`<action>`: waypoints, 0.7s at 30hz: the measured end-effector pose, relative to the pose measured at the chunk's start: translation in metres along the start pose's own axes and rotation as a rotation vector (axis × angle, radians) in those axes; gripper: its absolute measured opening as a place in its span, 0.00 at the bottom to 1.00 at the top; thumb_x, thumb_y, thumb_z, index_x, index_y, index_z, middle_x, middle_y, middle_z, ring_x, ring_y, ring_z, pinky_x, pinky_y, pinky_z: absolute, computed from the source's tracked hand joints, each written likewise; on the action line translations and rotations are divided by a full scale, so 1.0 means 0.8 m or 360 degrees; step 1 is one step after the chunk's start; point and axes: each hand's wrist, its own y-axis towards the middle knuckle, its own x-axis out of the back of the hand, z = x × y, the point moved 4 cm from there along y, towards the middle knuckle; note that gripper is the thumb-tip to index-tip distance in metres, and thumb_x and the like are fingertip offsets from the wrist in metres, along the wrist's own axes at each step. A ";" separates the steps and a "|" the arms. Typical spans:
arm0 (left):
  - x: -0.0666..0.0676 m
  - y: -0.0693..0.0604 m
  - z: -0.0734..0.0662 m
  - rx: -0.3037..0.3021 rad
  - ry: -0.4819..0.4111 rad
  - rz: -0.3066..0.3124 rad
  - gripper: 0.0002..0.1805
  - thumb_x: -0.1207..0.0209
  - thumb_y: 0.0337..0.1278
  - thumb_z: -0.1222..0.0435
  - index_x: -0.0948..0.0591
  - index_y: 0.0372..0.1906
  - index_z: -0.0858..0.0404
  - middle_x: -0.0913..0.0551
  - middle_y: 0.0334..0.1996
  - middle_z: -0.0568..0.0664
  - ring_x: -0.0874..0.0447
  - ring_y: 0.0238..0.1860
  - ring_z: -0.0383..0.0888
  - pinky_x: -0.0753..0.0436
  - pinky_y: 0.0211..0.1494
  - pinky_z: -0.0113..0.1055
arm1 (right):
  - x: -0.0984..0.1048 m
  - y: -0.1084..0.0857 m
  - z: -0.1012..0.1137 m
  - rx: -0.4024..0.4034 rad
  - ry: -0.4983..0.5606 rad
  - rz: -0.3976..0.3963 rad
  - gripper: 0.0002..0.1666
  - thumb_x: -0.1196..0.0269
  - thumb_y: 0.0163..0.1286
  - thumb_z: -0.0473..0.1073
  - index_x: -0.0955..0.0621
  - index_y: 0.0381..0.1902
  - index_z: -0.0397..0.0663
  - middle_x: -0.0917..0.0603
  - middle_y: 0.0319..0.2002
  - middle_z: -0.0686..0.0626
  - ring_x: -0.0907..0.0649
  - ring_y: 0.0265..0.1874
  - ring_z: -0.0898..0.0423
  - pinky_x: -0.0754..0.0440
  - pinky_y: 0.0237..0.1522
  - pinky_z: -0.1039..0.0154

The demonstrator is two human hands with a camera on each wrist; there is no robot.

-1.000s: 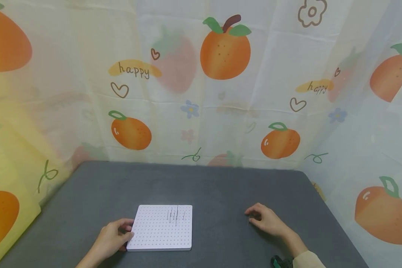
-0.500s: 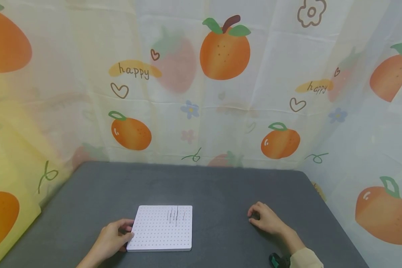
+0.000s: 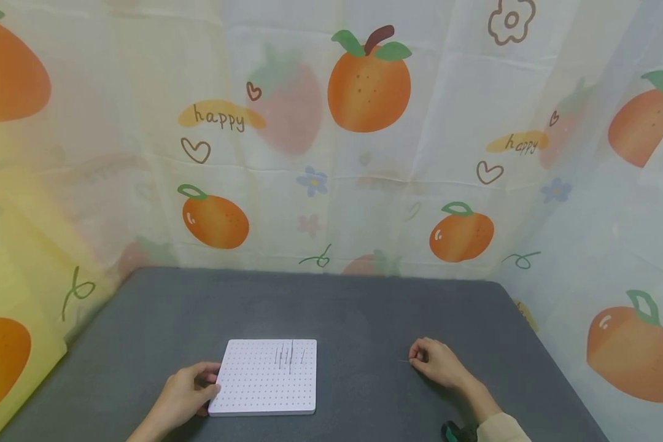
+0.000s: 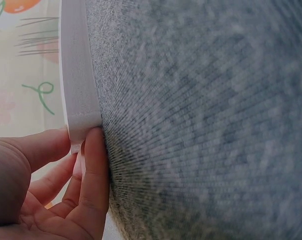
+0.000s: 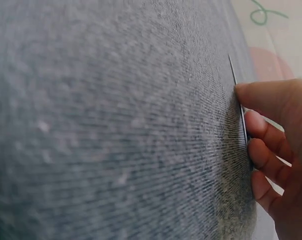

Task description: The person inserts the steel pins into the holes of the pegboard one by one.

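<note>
A white square board [image 3: 262,393] dotted with rows of small holes lies on the dark table. Several thin metal needles [image 3: 291,356] stand upright in its far right part. At the board's left edge, my left hand [image 3: 182,391] grips it between thumb and fingers; the left wrist view shows a fingertip under the board's side wall [image 4: 80,65]. To the right of the board, my right hand [image 3: 439,363] pinches one thin needle [image 5: 232,69] low over the tabletop. The needle's tip points left, towards the board, and its other end lies along the fingertips.
The dark grey cloth-covered table [image 3: 359,313] spreads around the board and between the hands. A fruit-print curtain [image 3: 364,215] hangs behind and at both sides. Near the right sleeve [image 3: 503,428], a black and green object [image 3: 455,431] shows partly at the bottom edge.
The right hand has shifted slightly right, and the needle, earlier hanging downward and then hard to see, now sticks out to the left. The left hand and board stay put.
</note>
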 end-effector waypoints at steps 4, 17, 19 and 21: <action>0.000 0.000 0.001 -0.0002 -0.0010 -0.0006 0.22 0.39 0.43 0.73 0.23 0.50 0.71 0.22 0.31 0.50 0.24 0.23 0.41 0.21 0.18 0.33 | -0.002 -0.002 -0.001 -0.0051 0.0052 -0.0027 0.04 0.36 0.59 0.38 0.22 0.30 0.53 0.27 0.27 0.59 0.30 0.25 0.68 0.30 0.27 0.70; 0.000 0.000 0.001 0.0004 -0.0004 -0.0001 0.22 0.39 0.44 0.73 0.24 0.50 0.71 0.21 0.31 0.51 0.24 0.24 0.41 0.21 0.19 0.33 | -0.005 -0.010 0.003 -0.0193 0.0191 -0.0072 0.03 0.37 0.59 0.40 0.20 0.33 0.51 0.24 0.29 0.56 0.27 0.28 0.66 0.26 0.33 0.65; 0.000 0.000 0.000 0.0013 -0.0005 -0.0001 0.22 0.39 0.44 0.73 0.24 0.50 0.71 0.21 0.31 0.51 0.24 0.24 0.41 0.21 0.19 0.33 | -0.006 -0.009 0.004 -0.0196 0.0166 -0.0083 0.04 0.36 0.58 0.39 0.21 0.32 0.52 0.25 0.28 0.57 0.27 0.27 0.66 0.25 0.44 0.56; 0.000 0.000 0.000 0.0016 -0.0002 0.0004 0.22 0.39 0.44 0.73 0.24 0.50 0.72 0.21 0.31 0.51 0.24 0.24 0.41 0.21 0.19 0.33 | -0.007 -0.008 0.005 -0.0216 0.0130 -0.0106 0.05 0.35 0.57 0.39 0.21 0.30 0.55 0.26 0.27 0.58 0.28 0.26 0.66 0.30 0.52 0.46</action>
